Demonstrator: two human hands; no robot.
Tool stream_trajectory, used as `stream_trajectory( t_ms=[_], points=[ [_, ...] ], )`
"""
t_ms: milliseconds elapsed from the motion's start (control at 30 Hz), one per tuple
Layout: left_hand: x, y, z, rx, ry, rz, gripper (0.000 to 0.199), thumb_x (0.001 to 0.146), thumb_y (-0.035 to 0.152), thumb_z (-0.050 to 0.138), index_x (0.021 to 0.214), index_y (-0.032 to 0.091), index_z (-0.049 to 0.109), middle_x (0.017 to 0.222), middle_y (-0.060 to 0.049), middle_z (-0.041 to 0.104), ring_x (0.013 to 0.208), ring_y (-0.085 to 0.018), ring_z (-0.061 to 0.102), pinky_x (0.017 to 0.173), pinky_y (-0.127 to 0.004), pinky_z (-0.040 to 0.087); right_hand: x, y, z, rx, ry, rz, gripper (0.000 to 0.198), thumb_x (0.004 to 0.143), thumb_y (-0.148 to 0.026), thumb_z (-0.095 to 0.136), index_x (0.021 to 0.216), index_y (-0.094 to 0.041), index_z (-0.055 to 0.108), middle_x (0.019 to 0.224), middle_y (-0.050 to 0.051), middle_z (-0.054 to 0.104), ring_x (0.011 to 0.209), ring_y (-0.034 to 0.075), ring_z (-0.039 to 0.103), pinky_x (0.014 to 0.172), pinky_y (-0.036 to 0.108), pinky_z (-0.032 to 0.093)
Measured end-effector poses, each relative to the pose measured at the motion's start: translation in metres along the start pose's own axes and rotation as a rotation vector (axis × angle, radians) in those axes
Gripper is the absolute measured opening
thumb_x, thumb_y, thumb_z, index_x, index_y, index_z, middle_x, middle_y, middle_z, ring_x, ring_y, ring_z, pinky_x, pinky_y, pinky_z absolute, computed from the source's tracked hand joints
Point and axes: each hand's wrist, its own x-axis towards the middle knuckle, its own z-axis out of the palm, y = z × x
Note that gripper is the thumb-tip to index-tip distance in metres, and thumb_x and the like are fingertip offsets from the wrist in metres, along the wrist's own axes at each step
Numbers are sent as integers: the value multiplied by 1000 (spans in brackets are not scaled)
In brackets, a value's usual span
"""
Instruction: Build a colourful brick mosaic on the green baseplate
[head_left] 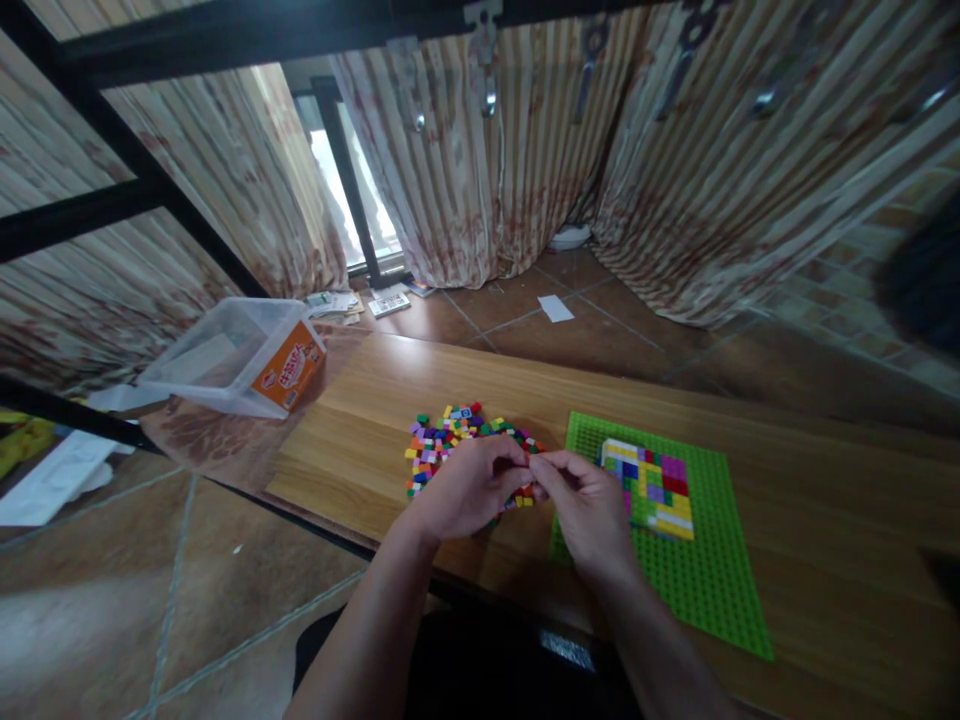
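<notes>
My left hand (472, 487) is over the near side of a heap of small coloured toy bricks (442, 435), its fingers curled and pinched together. My right hand (589, 500) meets it at the fingertips, between the heap and a green baseplate (724, 560). Both hands are closed, and whatever lies between the fingertips is hidden or too small to make out. On the baseplate stands a block of joined bricks (652, 490) in yellow, white, red, purple, blue and green. My right hand covers part of its left edge.
Everything rests on a long wooden table (360, 400). A clear plastic bin (240, 360) with an orange label stands at its left end. Striped curtains (495, 160) hang behind, and a dark metal frame (262, 45) crosses overhead. A white paper (555, 308) lies on the tiled floor.
</notes>
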Motion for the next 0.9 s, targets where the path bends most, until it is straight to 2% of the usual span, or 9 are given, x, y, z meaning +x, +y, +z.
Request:
stream_trajectory(
  t_ms=[133,200,267,367,467,567,700,800,900],
  points=[
    [-3,1,-6,-133,-20,42,18,88,27,51,85,15,63,81,-4,66,73,-12,60,66,-21,45,0,3,2,189,-17,67,26,74,-44,69,72,-17,68,58,-1,61,53,12,53,52,25,44],
    [-3,-4,-10,-54,-13,19,16,87,25,51,84,15,63,80,-3,66,72,-12,59,66,-21,45,1,6,4,190,-2,80,26,74,-43,68,77,-18,69,62,0,62,56,13,55,54,26,46],
    [-2,-11,-14,147,70,-54,12,83,22,54,77,17,62,75,-2,64,69,-13,57,64,-22,43,1,8,6,54,31,16,23,76,-40,67,81,-18,70,67,1,65,61,15,58,59,28,48],
    [1,-24,-19,441,227,-154,9,78,16,55,72,18,61,75,-2,64,70,-14,57,66,-24,42,2,8,7,-249,28,-197,15,81,-32,62,82,-21,71,81,4,68,75,17,62,70,31,49],
    [5,-31,-21,581,268,-186,16,79,12,50,75,19,64,80,-4,66,75,-16,60,71,-26,43,2,5,9,-429,-43,-319,14,85,-26,57,84,-21,70,87,4,68,82,18,63,75,32,49],
    [7,-31,-19,645,277,-216,20,81,12,48,81,20,66,85,-5,67,81,-18,62,75,-28,45,1,4,10,-487,-83,-350,15,86,-23,55,91,-21,69,92,5,68,87,18,64,79,32,50],
    [11,-24,-15,681,319,-251,21,83,18,51,93,22,68,94,-5,65,83,-18,61,77,-28,46,0,4,6,-501,-50,-400,18,88,-23,52,94,-22,68,96,6,69,92,19,64,84,34,50],
    [20,-24,-10,721,358,-216,26,83,19,51,103,21,68,103,-8,63,96,-21,58,87,-31,45,0,4,1,-491,-15,-416,18,89,-24,51,92,-21,69,95,6,69,90,19,64,83,34,51],
    [32,-29,-2,770,352,-168,28,82,16,50,103,19,69,106,-9,62,102,-22,55,94,-33,42,-1,3,-2,-477,-5,-419,19,89,-24,50,91,-22,69,94,6,69,90,19,65,82,35,52]
  ],
)
